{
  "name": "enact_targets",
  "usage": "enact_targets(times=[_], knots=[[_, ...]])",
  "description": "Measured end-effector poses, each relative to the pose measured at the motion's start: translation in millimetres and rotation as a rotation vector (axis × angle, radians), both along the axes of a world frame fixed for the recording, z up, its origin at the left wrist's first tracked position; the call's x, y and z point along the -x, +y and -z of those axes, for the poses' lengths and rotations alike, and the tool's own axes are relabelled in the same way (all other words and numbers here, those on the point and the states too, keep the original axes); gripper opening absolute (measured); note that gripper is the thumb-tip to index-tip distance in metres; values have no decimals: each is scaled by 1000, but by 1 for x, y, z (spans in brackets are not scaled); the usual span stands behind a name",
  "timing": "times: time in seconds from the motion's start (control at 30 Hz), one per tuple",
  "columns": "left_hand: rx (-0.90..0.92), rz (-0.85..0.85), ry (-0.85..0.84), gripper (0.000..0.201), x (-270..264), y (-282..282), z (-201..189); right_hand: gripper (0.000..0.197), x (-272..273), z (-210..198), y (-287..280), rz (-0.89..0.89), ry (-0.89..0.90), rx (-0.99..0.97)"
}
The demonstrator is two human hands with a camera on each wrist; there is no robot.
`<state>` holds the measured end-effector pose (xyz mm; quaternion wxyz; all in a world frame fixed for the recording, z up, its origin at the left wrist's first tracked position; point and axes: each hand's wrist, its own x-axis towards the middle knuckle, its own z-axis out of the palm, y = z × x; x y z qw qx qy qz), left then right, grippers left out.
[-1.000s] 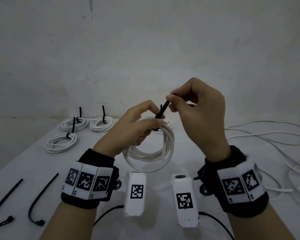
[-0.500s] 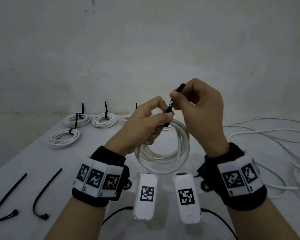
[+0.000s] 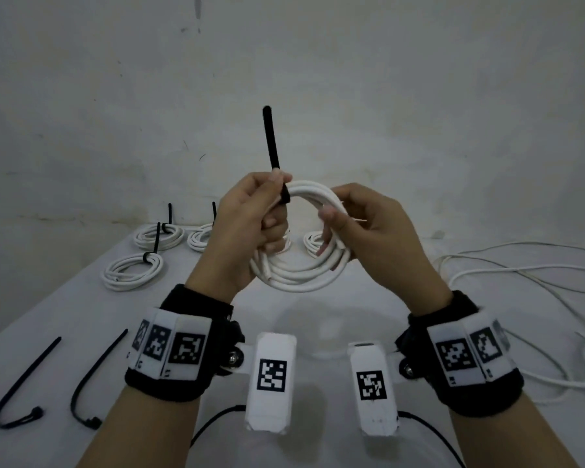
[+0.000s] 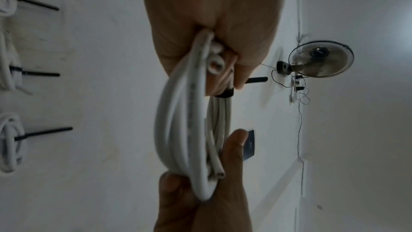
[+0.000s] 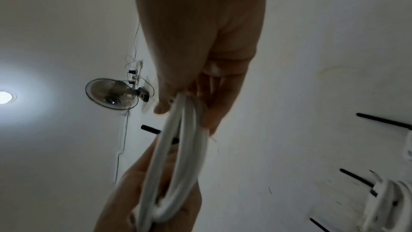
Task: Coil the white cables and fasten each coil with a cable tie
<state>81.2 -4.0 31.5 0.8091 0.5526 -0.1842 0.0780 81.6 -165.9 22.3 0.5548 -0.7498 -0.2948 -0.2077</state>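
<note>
I hold a white cable coil (image 3: 298, 282) upright above the table with both hands. A black cable tie (image 3: 285, 197) is looped round the coil's top left, and its tail (image 3: 270, 140) stands straight up. My left hand (image 3: 274, 211) grips the coil right at the tie, thumb against the loop. My right hand (image 3: 331, 231) pinches the coil's right side, clear of the tie. The left wrist view shows the coil (image 4: 178, 121) edge-on, with the tie (image 4: 225, 93) just under my left fingers. In the right wrist view the coil (image 5: 178, 165) runs from my right fingers down to the left hand.
Several tied coils (image 3: 132, 271) (image 3: 159, 236) lie at the back left of the white table (image 3: 81, 315), and another (image 3: 313, 243) lies behind my hands. Two loose black ties (image 3: 24, 383) (image 3: 95, 380) lie front left. Uncoiled white cables (image 3: 520, 275) sprawl on the right.
My right hand has let go of the tie's tail and taken the coil's right side. The tail now stands free and upright. The coil has risen and shifted left a little.
</note>
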Motion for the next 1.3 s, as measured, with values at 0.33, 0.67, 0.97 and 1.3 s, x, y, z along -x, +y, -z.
enact_targets(times=[0.33, 0.67, 0.97, 1.3], knots=[[37, -1, -69, 86, -4, -15, 15, 20, -5, 3, -3, 142, -178, -279], [239, 120, -6, 72, -9, -14, 16, 44, -6, 10, 16, -404, 383, -748], [303, 143, 146, 82, -2, -11, 6, 31, -5, 7, 14, -451, 399, -737], [414, -82, 19, 78, -2, -18, 15, 24, 4, 17, 33, -327, 372, -748]])
